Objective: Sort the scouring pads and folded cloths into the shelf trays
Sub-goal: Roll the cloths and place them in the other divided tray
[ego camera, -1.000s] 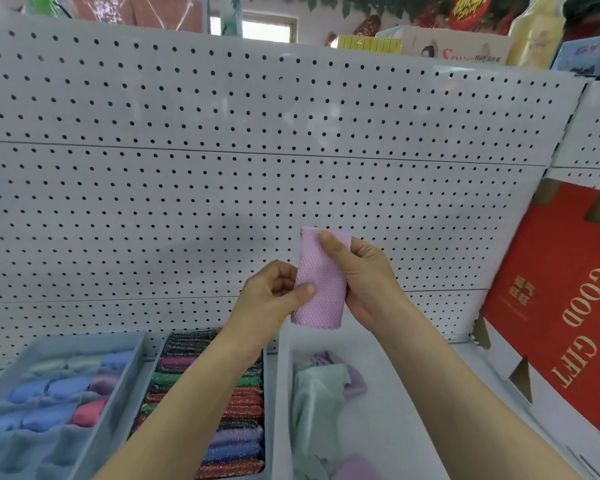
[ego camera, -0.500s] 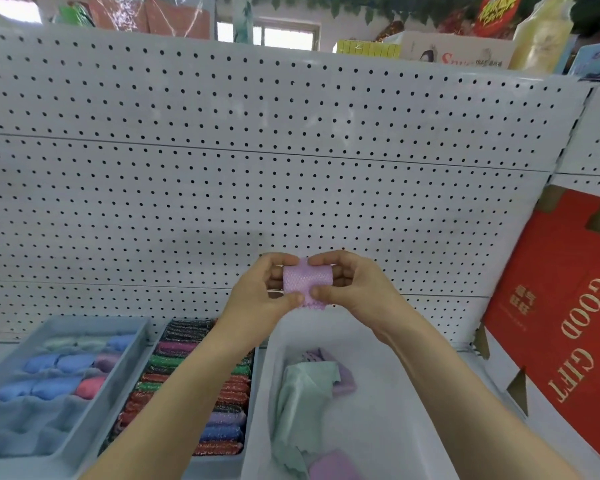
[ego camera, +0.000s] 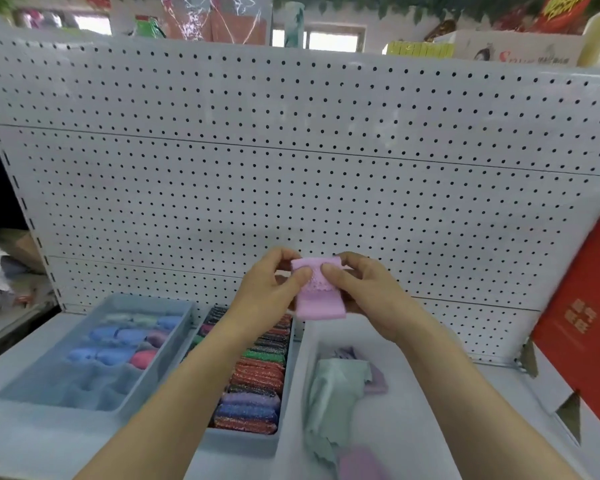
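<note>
A small pink cloth (ego camera: 318,299), folded, is pinched between my left hand (ego camera: 272,289) and my right hand (ego camera: 364,292) above the shelf. Below it, a white bin (ego camera: 300,382) holds loose pale green and lilac cloths (ego camera: 336,393). Left of that bin, a grey tray (ego camera: 243,441) is packed with glittery scouring pads (ego camera: 257,375) in red, green, purple and blue. Further left, a blue divided tray (ego camera: 168,344) holds rolled cloths (ego camera: 115,344) in blue, pink and pale green; its near compartments look bare.
A white pegboard wall (ego camera: 291,174) rises behind the trays. A red gift box (ego camera: 582,327) leans at the right. The shelf's left end (ego camera: 32,327) borders a dark aisle. Boxes and bottles stand on top of the pegboard.
The pink cloth, held upright and long a second ago, is now folded shorter between both hands. My view has shifted, showing more of the shelf's left end.
</note>
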Action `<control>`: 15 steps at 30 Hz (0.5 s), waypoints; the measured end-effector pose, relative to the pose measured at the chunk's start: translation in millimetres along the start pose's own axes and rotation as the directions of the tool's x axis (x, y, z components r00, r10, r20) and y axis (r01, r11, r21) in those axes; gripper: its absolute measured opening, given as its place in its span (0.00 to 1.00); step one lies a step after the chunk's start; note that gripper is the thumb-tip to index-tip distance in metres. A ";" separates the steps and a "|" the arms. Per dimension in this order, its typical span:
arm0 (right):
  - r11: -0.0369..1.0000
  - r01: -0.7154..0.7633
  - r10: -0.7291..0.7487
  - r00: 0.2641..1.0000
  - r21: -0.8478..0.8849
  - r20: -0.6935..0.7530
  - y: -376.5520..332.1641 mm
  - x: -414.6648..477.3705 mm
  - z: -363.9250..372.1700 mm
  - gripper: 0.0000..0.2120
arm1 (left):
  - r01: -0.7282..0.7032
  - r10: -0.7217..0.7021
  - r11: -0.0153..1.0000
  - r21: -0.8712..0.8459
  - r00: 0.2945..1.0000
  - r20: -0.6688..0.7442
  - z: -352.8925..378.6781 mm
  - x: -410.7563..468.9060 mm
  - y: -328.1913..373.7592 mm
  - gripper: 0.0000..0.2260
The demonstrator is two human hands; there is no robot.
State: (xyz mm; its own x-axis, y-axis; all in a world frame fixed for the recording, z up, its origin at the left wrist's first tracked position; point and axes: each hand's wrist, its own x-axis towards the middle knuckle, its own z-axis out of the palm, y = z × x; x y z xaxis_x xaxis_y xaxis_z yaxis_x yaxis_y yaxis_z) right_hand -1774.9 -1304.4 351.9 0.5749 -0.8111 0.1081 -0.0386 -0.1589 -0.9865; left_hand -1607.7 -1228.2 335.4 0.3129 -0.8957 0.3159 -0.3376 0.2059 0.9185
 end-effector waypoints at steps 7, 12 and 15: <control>0.913 -0.018 0.009 1.000 0.408 0.025 4.7 26.3 67.0 0.10 | -0.027 0.028 0.941 -0.338 1.000 0.000 -59.5 3.2 -15.8 0.04; 0.921 0.040 -0.046 0.999 0.387 0.007 4.7 56.4 144.3 0.03 | -0.014 0.019 0.951 -0.310 1.000 0.013 -136.7 15.8 -51.3 0.01; 0.980 0.002 0.012 0.998 0.199 -0.069 18.5 83.4 206.9 0.09 | -0.032 0.035 0.980 -0.194 0.999 0.014 -195.4 18.8 -84.7 0.07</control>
State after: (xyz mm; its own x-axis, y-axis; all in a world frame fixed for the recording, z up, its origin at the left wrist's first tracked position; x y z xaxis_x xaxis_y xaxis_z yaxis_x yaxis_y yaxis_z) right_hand -1558.5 -1258.5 317.3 0.5162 -0.8501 0.1043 0.1258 -0.0451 -0.9910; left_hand -1399.8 -1185.5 310.0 0.2883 -0.8933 0.3449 -0.1685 0.3072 0.9366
